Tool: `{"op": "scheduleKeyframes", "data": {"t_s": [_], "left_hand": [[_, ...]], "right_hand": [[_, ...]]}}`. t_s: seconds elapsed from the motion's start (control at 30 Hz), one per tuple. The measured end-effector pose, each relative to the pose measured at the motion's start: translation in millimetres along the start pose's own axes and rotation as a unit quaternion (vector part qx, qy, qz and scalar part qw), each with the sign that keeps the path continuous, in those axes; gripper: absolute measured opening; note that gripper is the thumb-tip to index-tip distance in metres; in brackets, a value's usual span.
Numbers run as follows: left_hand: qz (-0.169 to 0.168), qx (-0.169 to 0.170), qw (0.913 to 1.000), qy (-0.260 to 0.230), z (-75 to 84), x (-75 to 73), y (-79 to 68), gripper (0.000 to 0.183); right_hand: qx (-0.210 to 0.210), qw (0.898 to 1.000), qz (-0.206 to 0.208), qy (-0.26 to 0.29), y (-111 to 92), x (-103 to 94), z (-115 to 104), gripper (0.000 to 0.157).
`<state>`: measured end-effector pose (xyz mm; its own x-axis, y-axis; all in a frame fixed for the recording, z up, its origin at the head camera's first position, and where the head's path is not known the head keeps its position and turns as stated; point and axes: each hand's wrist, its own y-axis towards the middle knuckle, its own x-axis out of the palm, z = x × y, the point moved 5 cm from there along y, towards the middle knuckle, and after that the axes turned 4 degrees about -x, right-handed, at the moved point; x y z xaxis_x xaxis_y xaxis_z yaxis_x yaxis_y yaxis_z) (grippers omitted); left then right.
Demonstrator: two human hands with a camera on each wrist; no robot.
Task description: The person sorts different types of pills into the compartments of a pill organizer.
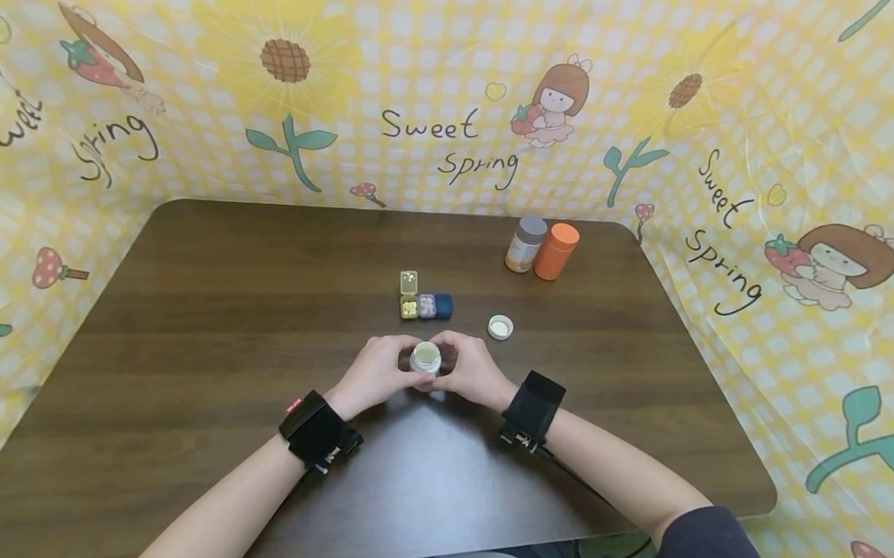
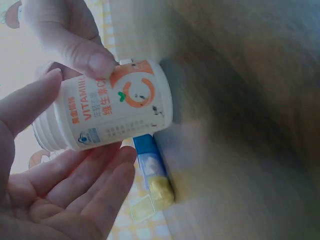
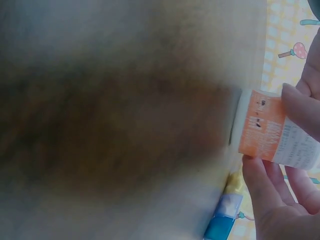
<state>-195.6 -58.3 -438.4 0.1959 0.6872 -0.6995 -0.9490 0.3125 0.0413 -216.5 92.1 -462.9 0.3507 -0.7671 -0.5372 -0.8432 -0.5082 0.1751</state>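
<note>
A small white-and-orange vitamin C bottle point(image 1: 425, 359), uncapped, stands on the table between both hands, its threaded neck showing in the left wrist view. My left hand point(image 1: 376, 373) holds it from the left with thumb and fingers. From the other side my right hand point(image 1: 476, 370) grips it, thumb pressed on the label point(image 3: 262, 125). The round white cap point(image 1: 500, 327) lies off to the right, hollow side up. Just beyond the hands is a small pill box point(image 1: 427, 305) with yellow, lilac and blue compartments. Its yellow lid point(image 1: 409, 283) is flipped back, and pale pieces show inside.
Toward the back right of the brown table point(image 1: 269, 306) stand a grey-capped bottle point(image 1: 525, 245) and an orange bottle point(image 1: 556, 252), side by side. A yellow checked cloth point(image 1: 440, 65) hangs behind and along the sides. A black cable point(image 1: 580, 481) trails from the right wrist strap.
</note>
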Motion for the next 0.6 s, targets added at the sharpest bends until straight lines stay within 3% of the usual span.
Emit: {"op": "scheduleKeyframes", "data": {"t_s": [0.37, 0.5, 0.6], "left_hand": [[-0.001, -0.011, 0.9998, -0.015, 1.5, 3.2, 3.1, 0.04], [-0.003, -0.014, 0.9996, -0.023, 0.7, 3.7, 4.5, 0.038], [-0.003, -0.022, 0.9992, -0.032, 0.5, 4.2, 5.1, 0.037]], "right_hand": [[0.01, 0.999, -0.036, -0.024, -1.1, -7.4, -0.2, 0.058], [0.029, 0.998, -0.039, -0.049, 2.4, -26.2, -0.8, 0.063], [0.038, 0.994, -0.019, -0.101, 7.7, -47.5, 0.8, 0.063]]}}
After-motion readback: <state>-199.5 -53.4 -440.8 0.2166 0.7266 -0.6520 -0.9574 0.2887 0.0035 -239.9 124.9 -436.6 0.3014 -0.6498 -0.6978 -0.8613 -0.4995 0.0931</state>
